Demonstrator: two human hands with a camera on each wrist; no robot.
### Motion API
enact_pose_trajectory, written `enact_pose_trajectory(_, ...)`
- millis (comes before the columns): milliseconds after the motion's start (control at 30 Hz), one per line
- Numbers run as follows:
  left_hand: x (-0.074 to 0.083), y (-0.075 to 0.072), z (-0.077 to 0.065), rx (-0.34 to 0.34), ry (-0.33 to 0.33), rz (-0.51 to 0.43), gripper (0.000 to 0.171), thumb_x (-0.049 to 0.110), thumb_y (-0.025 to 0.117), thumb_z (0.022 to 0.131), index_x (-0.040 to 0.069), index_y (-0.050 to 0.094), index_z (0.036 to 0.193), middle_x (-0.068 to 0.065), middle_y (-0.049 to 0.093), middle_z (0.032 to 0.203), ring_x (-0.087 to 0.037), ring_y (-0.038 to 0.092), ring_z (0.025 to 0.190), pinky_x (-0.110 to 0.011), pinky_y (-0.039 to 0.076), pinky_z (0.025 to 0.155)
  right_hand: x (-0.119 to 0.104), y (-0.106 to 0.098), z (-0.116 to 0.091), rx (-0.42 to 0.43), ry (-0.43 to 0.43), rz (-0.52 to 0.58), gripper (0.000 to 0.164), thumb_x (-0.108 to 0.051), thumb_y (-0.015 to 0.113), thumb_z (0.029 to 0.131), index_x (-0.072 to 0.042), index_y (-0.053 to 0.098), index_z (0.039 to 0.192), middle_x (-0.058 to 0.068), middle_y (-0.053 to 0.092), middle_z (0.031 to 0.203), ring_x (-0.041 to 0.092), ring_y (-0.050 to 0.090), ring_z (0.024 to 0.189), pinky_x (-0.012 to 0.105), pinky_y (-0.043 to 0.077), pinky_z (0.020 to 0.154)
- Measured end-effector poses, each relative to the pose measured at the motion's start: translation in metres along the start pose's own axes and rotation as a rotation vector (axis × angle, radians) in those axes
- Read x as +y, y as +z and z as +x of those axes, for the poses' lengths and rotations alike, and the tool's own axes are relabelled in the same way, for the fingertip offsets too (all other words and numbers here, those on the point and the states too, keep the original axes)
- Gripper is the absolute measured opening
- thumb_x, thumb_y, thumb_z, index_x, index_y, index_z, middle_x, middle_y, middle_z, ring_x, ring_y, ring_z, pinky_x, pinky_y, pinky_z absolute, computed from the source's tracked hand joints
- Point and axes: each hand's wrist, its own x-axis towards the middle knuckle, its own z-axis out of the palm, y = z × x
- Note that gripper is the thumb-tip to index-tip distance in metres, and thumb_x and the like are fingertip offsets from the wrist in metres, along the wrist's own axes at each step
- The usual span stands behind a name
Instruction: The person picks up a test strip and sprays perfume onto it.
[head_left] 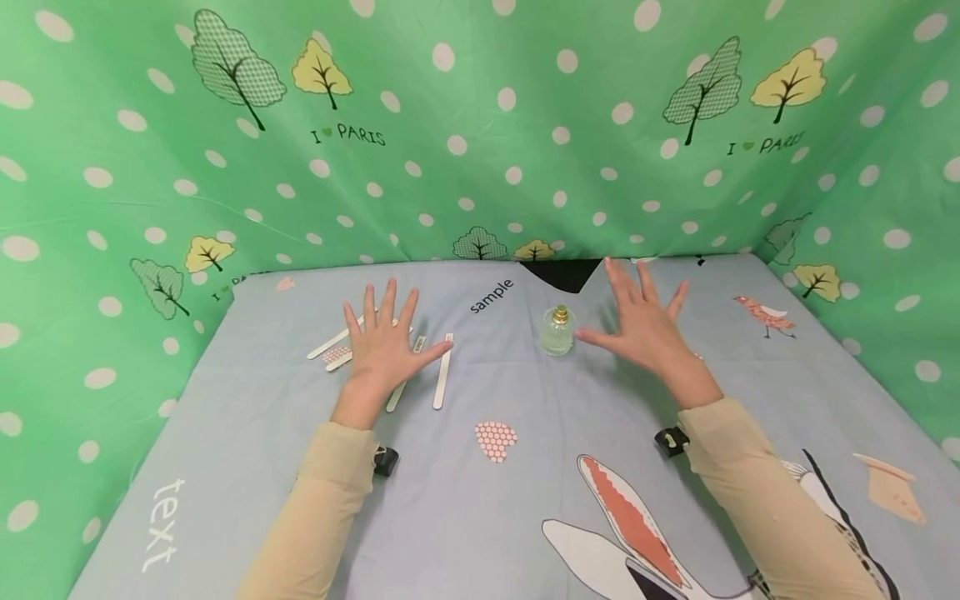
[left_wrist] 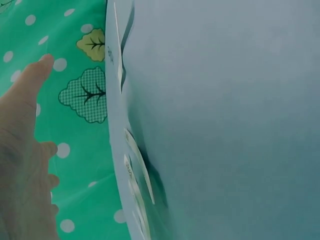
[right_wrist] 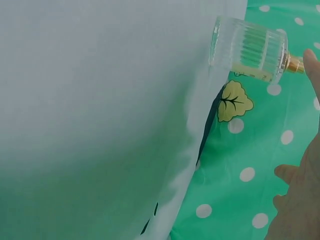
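Observation:
In the head view my left hand hovers with fingers spread above several flat white strips, perfume test strips by their look. One white strip lies just right of the thumb; others are partly hidden beneath the hand. The left wrist view also shows curved white strips on the cloth. My right hand is spread too and holds nothing. Left of its thumb stands an upright glass perfume bottle with ribbed sides, pale green liquid and a gold spray top. Thumb and bottle look close in the right wrist view, contact unclear.
A grey-blue printed cloth covers the table, with a heart, rabbit ears and words on it. Green dotted curtains hang behind and at both sides. Each wrist wears a black camera band.

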Motion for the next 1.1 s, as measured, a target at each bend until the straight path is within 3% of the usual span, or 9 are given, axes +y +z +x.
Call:
enact_pose_trajectory(300, 0.0, 0.004, -0.001, 0.011, 0.002, -0.018, 0.107, 0.086, 0.047, 0.079, 0.026, 0.014, 0.161, -0.008, -0.002, 0.17, -0.039, -0.014, 0.155, -0.068, -0.014, 0.117, -0.006, 0.003, 0.001, -0.012, -0.01, 0.012, 0.12, -0.074, 0.067, 0.076, -0.031, -0.007, 0.16, 0.001, 0.009, 0.17, 0.035, -0.002, 0.157, 0.081, -0.016, 0.105)
enact_pose_trajectory(500, 0.002, 0.004, -0.002, 0.018, 0.009, -0.019, 0.106, 0.085, 0.048, 0.08, 0.025, 0.016, 0.161, -0.009, 0.001, 0.17, -0.041, -0.009, 0.155, -0.069, -0.011, 0.118, -0.008, 0.005, 0.002, -0.016, -0.014, 0.015, 0.121, -0.074, 0.068, 0.076, -0.035, -0.01, 0.159, 0.002, 0.011, 0.17, 0.035, -0.001, 0.157, 0.081, -0.015, 0.106)
enact_pose_trajectory(733, 0.004, 0.003, -0.002, -0.005, 0.01, -0.026, 0.107, 0.085, 0.048, 0.079, 0.025, 0.014, 0.161, -0.008, -0.002, 0.17, -0.039, -0.012, 0.155, -0.069, -0.012, 0.118, -0.011, 0.008, 0.003, -0.017, -0.025, 0.022, 0.12, -0.072, 0.07, 0.075, -0.03, -0.004, 0.161, 0.005, 0.016, 0.169, 0.038, 0.007, 0.156, 0.081, -0.01, 0.108)
enact_pose_trajectory(1100, 0.008, 0.006, -0.002, -0.034, 0.01, -0.025, 0.107, 0.087, 0.045, 0.08, 0.026, 0.011, 0.161, -0.008, -0.004, 0.17, -0.039, -0.011, 0.155, -0.068, -0.011, 0.118, -0.018, 0.014, 0.005, -0.06, -0.051, 0.056, 0.122, -0.072, 0.07, 0.076, -0.028, -0.005, 0.161, 0.007, 0.016, 0.169, 0.039, 0.013, 0.155, 0.077, -0.007, 0.113)
